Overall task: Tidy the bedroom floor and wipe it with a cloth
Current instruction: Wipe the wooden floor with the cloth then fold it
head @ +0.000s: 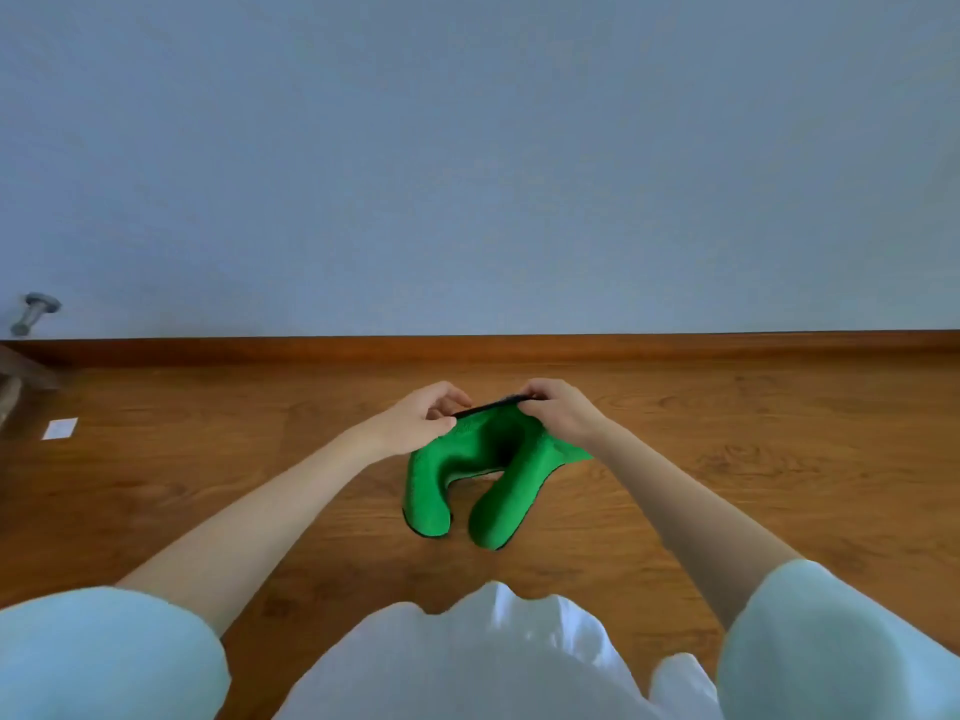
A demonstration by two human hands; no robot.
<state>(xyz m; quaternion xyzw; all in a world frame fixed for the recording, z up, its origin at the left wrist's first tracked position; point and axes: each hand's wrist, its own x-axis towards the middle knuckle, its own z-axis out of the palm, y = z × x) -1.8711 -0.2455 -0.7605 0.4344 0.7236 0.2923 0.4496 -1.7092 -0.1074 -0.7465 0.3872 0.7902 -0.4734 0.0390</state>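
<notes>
A: The left hand [421,415] and the right hand [558,410] both pinch the dark top edge of the green pillow [480,480]; its two ends rest on the floor [208,459].
B: Such a thin pinch may slip; then it drops back.

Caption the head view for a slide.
Both hands, left hand and right hand, pinch the dark top edge of a green neck pillow on the wooden floor.

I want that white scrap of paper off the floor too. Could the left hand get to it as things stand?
Probably yes, once freed. The left hand now pinches the green neck pillow together with the right hand. The paper scrap lies far off on its side, with only bare floor between; a lean may be needed.
</notes>
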